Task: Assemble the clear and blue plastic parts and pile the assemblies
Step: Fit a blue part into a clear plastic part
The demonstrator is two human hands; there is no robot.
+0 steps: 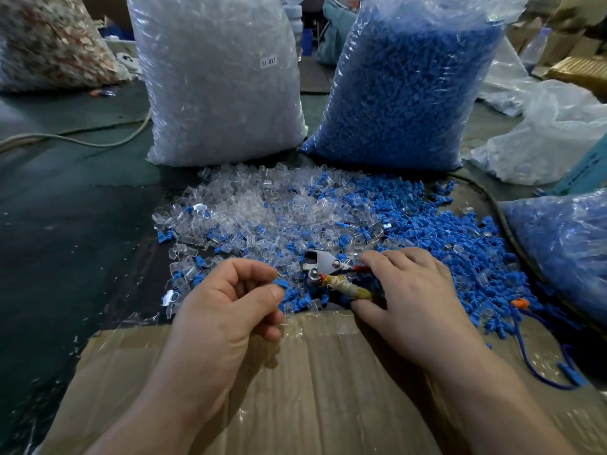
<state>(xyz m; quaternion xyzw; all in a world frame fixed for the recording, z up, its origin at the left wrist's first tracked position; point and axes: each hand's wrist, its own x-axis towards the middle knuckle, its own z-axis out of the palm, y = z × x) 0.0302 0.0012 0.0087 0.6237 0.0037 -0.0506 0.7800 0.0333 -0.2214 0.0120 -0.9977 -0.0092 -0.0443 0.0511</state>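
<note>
**Item 1.** Loose heap of small clear plastic caps and blue ribbed plastic plugs (328, 208), spread on a dark green table surface (65, 224). Clear pieces lie mostly to its left and blue pieces mostly to its right. All places below are given from this heap.

**Item 2.** Left hand (226, 300), at the heap's near left edge, fingers curled. Thumb and forefinger pinch one small blue plastic part (281, 284), held just over the heap's near edge.

**Item 3.** Right hand (410, 297), at the heap's near right edge, palm down. The fingers lie over the tool's handles and the thumb tucks beneath them, gripping.

**Item 4.** Silver metal plier-type tool (323, 262), one handle wrapped in yellowed tape, the other red. It rests on the heap's near middle, head pointing left.

**Item 5.** Flat brown cardboard sheet (328, 389), patched with clear tape, nearer than the heap. Its far edge meets the heap and both forearms are over it.

**Item 6.** Tall clear plastic bag of clear parts (223, 93), labelled "SJ 017", upright behind the heap's left half.

**Item 7.** Tall clear plastic bag of blue parts (410, 87), behind the heap's right half, its base close to Item 6.

**Item 8.** Third bag of blue parts (565, 251), right of the heap, cut off by the frame.

**Item 9.** Crumpled clear plastic bag (551, 136), behind and right of the heap.

**Item 10.** Pale cable (82, 141), behind and left of the heap, on the table.

**Item 11.** Blue cord with orange fitting (521, 303), at the heap's near right fringe.
</note>
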